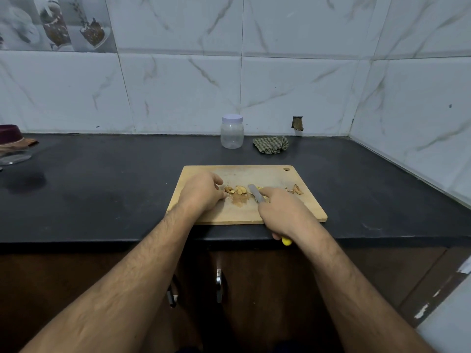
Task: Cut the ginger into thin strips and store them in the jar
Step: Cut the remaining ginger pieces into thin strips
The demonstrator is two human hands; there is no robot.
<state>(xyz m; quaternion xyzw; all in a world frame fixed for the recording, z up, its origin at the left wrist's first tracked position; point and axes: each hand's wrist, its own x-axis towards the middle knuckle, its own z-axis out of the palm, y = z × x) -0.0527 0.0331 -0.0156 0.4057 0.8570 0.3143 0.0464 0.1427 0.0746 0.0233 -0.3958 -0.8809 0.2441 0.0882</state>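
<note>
Our left hand curls loosely beside the ginger on the cutting board, likely steadying pieces for the knife gripped in our right hand. The lidded jar waits behind on the table. Our right hand hides some ginger.

Knife: handle mostly hidden in right hand; only yellow butt end shows. Ginger pieces too small to judge cut. Left hand fingertips curled under, contact unclear. Object at left edge cut off, unidentifiable.
</note>
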